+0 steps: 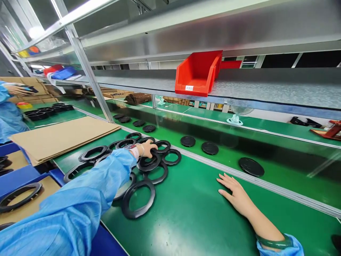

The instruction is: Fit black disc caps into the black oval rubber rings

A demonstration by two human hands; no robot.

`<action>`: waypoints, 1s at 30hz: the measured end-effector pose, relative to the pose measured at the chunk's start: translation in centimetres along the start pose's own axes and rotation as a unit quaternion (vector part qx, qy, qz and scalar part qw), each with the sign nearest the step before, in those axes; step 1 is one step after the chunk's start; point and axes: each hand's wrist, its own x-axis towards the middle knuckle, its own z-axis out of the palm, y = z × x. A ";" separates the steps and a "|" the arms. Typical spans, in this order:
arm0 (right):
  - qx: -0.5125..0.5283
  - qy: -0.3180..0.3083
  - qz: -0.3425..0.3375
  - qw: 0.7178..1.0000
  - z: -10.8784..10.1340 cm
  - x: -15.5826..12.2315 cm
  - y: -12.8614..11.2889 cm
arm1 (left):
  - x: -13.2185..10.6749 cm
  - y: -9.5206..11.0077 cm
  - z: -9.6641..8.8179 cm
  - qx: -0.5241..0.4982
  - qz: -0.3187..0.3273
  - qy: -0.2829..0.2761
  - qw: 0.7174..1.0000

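My left hand (148,148) reaches out from a blue sleeve and closes its fingers on a black plastic ring (162,146) in a heap of several black rings (141,185) on the green bench (191,220). My right hand (234,193) lies flat on the green surface, fingers spread, holding nothing. A green bangle (274,243) sits on that wrist.
Black round discs (210,148) ride the green conveyor (279,170) beyond a metal rail. A red bin (198,73) stands on the shelf above. Cardboard sheets (61,137) lie at left, with another person's blue sleeve (7,117) at the far left. A small fan (236,115) stands behind.
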 end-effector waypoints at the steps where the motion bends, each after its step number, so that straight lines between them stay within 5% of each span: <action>1: 0.002 0.000 0.001 1.000 0.0 0.0 0.1 | 0.3 -0.2 0.2 0.002 0.007 0.004 1.000; 8: 0.014 0.006 0.002 1.000 0.0 0.2 0.3 | 1.1 0.4 1.4 0.004 0.008 0.094 0.996; 13: 0.028 0.015 0.001 1.000 -0.1 0.3 0.3 | 0.5 3.3 -0.2 -0.002 0.016 0.168 0.986; 18: 0.081 0.022 0.017 0.996 -0.3 0.3 0.7 | -3.8 11.8 -0.5 0.007 0.112 0.178 0.978; 24: 0.173 0.068 0.063 0.980 -0.4 0.2 1.5 | -10.5 23.9 6.0 0.020 0.350 0.021 0.936; 27: 0.190 0.078 0.062 0.977 -0.7 -0.1 1.6 | -11.7 26.9 8.3 0.010 0.370 0.001 0.929; 30: 0.196 0.083 0.070 0.975 -1.0 -0.5 1.5 | -11.7 27.3 7.5 -0.022 0.357 -0.047 0.933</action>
